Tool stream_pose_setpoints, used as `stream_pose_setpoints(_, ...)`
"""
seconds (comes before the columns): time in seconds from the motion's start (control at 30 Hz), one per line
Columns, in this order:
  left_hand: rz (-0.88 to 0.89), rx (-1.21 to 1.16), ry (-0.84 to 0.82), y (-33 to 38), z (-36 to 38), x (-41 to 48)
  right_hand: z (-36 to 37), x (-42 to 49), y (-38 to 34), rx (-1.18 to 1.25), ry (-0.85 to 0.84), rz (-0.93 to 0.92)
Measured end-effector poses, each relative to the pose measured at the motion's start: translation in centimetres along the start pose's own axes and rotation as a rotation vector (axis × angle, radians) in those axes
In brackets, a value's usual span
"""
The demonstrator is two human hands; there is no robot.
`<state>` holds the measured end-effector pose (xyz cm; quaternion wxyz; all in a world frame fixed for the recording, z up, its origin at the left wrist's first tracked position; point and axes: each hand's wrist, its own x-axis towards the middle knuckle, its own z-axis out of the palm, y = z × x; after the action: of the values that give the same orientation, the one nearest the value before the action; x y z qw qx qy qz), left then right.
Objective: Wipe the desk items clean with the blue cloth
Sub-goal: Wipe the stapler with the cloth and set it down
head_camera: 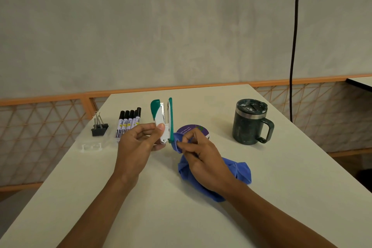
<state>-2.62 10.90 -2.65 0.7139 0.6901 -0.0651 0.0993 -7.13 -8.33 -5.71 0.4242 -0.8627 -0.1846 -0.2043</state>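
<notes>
One green-and-white stapler (161,119), hinged open and upright, sits at the centre of the frame, pinched at its lower end by the left hand (136,145). The right hand (203,159) pinches a fold of the blue cloth (241,171) against the stapler's base. The rest of the cloth trails on the pale worktop (100,197). Black-capped markers (129,122) and binder clips (99,127) lie at centre left, and a dark lidded mug (249,125) stands at centre right.

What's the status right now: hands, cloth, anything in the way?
Status: left hand grips green-and-white stapler, upright, hinged open; right hand pinches blue cloth against its lower end. Nothing in the way: mug and markers sit apart.
</notes>
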Motion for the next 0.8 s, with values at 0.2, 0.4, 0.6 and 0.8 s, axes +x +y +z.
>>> stream_pose_setpoints(0.2,0.157,0.239,-0.007,-0.3,-1.0,0.3,-2.1,0.3,1.0,-0.075,0.014,0.019)
stream_pose_setpoints(0.4,0.448,0.434,-0.119,0.0,-1.9,0.4,-4.9,1.0,1.0,0.074,0.146,0.067)
stream_pose_setpoints(0.6,0.637,0.648,-0.09,-0.6,-2.7,0.9,-5.9,1.3,1.4,0.077,0.056,-0.022)
stream_pose_setpoints(0.8,0.721,0.725,-0.046,-1.1,-2.8,1.2,-5.6,1.1,1.0,-0.132,0.04,-0.245)
